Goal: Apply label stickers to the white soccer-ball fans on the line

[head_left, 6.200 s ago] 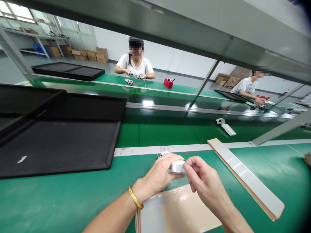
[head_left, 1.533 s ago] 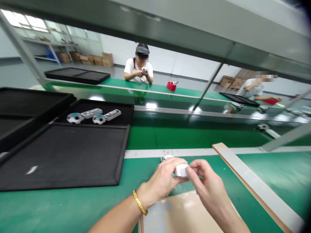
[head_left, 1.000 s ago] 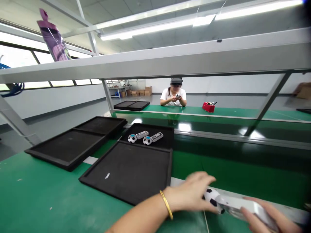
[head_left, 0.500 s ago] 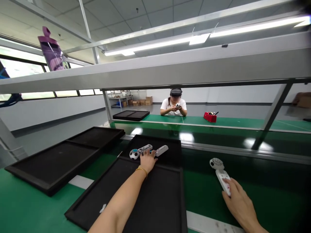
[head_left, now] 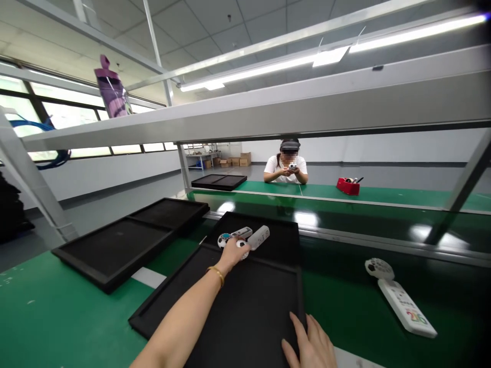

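Observation:
My left hand (head_left: 233, 251) reaches across a black two-part tray (head_left: 276, 230) and grips a soccer-ball-headed white handheld device (head_left: 260, 237) in the far compartment. A second such device (head_left: 230, 236), with a teal patch on its ball, lies against my fingers and is partly hidden. My right hand (head_left: 309, 346) rests open at the tray's near right wall, holding nothing. To its right, a third device (head_left: 402, 306) lies on the green conveyor belt (head_left: 345, 301), its printed white handle pointing toward me.
A second black tray (head_left: 130, 240) lies to the left. Beyond the belt, a seated co-worker (head_left: 286, 166) holds a small white object. A red tape dispenser (head_left: 348, 186) stands further along that bench. A metal shelf beam (head_left: 245, 117) crosses above the belt.
My right hand has let go of the device on the belt and moved toward me to the tray's wall. The device lies nearer and further right, and my left hand stays on the tray's devices.

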The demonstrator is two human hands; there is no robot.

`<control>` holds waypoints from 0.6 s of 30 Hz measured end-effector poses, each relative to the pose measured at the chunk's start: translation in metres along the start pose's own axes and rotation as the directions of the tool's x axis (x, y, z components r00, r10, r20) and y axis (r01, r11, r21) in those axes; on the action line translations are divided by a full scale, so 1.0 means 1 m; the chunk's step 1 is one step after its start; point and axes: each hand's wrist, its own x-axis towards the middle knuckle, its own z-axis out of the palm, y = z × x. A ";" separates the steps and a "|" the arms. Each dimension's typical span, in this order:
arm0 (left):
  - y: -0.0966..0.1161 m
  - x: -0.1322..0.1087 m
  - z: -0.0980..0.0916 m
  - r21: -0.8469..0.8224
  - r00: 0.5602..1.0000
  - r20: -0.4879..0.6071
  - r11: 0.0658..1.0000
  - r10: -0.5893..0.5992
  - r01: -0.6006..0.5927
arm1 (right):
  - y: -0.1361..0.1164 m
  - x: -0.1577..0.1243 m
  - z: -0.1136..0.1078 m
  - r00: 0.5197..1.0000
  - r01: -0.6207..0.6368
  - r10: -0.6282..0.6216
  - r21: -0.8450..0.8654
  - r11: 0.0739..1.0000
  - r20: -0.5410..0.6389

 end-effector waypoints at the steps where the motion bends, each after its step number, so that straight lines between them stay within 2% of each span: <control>1: 0.000 -0.011 -0.006 -0.116 0.999 0.026 0.992 -0.042 0.045 | -0.002 0.005 0.002 1.000 -0.001 0.001 -0.002 1.000 -0.006; 4: 0.003 -0.050 -0.026 -0.430 0.984 0.134 0.887 -0.120 0.166 | -0.015 0.020 0.002 0.999 0.021 -0.022 0.060 0.998 0.024; 7: 0.010 -0.090 -0.044 -0.616 0.962 0.232 0.744 -0.142 0.259 | -0.044 0.036 -0.004 0.996 0.027 -0.041 0.178 0.984 0.075; 9: 0.015 -0.114 -0.050 -0.741 0.935 0.322 0.577 -0.146 0.345 | -0.067 0.048 -0.010 0.995 0.026 -0.050 0.259 0.966 0.084; 11: 0.019 -0.133 -0.050 -0.833 0.898 0.427 0.339 -0.111 0.438 | -0.085 0.059 -0.016 0.993 0.043 -0.076 0.326 0.945 0.089; 12: 0.021 -0.140 -0.047 -0.852 0.883 0.465 0.236 -0.072 0.468 | -0.089 0.064 -0.020 0.992 0.051 -0.090 0.360 0.932 0.092; 13: 0.023 -0.147 -0.043 -0.857 0.873 0.488 0.177 -0.031 0.485 | -0.089 0.067 -0.025 0.990 0.053 -0.100 0.401 0.914 0.096; 15: 0.025 -0.158 -0.030 -0.859 0.873 0.486 0.196 0.027 0.472 | -0.076 0.065 -0.039 0.990 0.040 -0.102 0.492 0.870 0.099; 18: 0.029 -0.171 -0.005 -0.834 0.884 0.463 0.369 0.062 0.411 | -0.024 0.033 -0.071 0.992 -0.033 -0.047 0.609 0.793 0.115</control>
